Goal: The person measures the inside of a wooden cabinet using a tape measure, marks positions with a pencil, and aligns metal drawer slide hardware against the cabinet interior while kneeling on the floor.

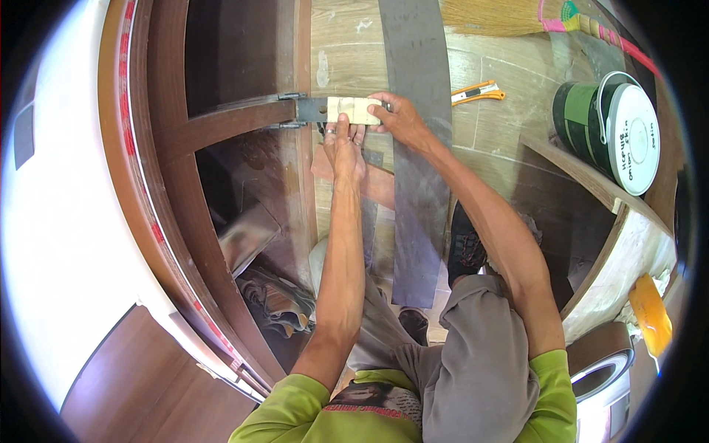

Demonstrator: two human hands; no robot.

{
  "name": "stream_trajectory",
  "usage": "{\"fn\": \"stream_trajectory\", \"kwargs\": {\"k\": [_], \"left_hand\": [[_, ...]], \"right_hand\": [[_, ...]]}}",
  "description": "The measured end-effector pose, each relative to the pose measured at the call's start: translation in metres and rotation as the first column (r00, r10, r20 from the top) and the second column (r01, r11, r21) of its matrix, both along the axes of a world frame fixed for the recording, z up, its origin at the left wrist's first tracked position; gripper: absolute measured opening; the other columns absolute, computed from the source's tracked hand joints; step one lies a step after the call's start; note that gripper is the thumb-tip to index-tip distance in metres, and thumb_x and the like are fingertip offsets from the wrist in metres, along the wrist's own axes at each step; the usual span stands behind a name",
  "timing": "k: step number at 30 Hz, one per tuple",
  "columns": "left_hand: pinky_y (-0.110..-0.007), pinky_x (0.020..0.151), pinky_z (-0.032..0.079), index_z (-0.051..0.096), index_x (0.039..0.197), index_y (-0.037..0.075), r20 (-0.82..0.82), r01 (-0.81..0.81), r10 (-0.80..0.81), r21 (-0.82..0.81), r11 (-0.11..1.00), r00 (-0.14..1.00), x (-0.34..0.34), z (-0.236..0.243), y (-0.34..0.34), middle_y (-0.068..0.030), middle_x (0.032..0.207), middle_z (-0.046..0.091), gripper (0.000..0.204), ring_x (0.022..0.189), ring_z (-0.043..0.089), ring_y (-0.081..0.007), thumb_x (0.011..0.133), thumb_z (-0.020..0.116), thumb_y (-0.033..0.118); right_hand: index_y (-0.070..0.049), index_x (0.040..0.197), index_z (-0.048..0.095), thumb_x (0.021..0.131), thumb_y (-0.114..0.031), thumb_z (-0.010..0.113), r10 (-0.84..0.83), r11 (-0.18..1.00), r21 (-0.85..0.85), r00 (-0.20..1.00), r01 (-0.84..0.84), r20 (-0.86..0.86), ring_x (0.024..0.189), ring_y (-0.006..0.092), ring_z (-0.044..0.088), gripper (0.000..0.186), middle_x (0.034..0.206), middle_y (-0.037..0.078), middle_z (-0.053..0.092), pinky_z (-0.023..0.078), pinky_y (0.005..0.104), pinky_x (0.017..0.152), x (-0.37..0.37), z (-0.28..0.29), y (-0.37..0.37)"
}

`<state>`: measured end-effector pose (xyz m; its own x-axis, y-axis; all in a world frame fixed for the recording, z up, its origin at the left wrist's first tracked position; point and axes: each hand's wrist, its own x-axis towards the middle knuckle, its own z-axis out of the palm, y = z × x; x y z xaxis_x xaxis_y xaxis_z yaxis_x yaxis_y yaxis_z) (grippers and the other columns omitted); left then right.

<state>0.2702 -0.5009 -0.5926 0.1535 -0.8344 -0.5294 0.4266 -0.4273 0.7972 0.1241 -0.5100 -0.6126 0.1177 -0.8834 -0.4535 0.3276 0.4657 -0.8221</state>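
Note:
My right hand is closed on the right end of a pale yellow block, its thumb on top. My left hand grips the same block from the near side, thumb pressed on its face and fingers underneath. A flat dark grey piece extends left from the block to the end of a brown cabinet rail. Dark metal fittings sit at that end of the rail. Whether the grey piece is joined to the block, I cannot tell.
A long dark strip lies on the wood-look floor under my right arm. Farther right are an orange cutter knife, a broom and a green-black bucket with a white lid. Shoes lie inside the cabinet; a wooden panel stands at right.

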Motion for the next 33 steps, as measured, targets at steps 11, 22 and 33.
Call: {"fn": "stream_trajectory", "kwargs": {"k": [11,22,33], "left_hand": [[-0.027,0.080,0.051,0.055,0.110,0.010,-0.017,-0.016,0.016,-0.001,1.000,1.000,-0.002,0.001,-0.002,0.0007,0.100,0.063,0.020,0.085,0.059,-0.0066,0.097,0.065,0.021],[-0.027,0.078,0.050,0.057,0.111,0.009,-0.033,-0.021,0.020,-0.027,0.999,0.999,0.003,-0.005,-0.003,0.0029,0.096,0.063,0.022,0.081,0.056,-0.0054,0.096,0.067,0.021],[-0.026,0.079,0.052,0.058,0.116,0.008,-0.064,0.009,-0.013,-0.054,0.998,0.998,0.009,-0.007,-0.004,0.0015,0.100,0.064,0.024,0.083,0.059,-0.0064,0.096,0.066,0.018]], "right_hand": [[0.001,0.124,0.061,0.096,-0.023,0.063,0.027,1.000,0.016,0.998,-0.026,-0.055,0.083,0.0111,0.062,0.036,0.101,0.007,0.066,0.055,0.0237,0.066,-0.001,-0.005,-0.003],[0.001,0.115,0.064,0.095,-0.017,0.060,0.001,0.999,-0.039,0.994,-0.005,-0.107,0.071,0.0134,0.064,0.027,0.086,0.009,0.068,0.056,0.0279,0.063,0.002,0.001,-0.005],[-0.002,0.118,0.064,0.097,-0.020,0.062,0.044,0.999,0.012,0.991,-0.043,-0.125,0.085,0.0121,0.062,0.028,0.097,0.006,0.067,0.057,0.0271,0.068,0.001,0.006,-0.005]]}}
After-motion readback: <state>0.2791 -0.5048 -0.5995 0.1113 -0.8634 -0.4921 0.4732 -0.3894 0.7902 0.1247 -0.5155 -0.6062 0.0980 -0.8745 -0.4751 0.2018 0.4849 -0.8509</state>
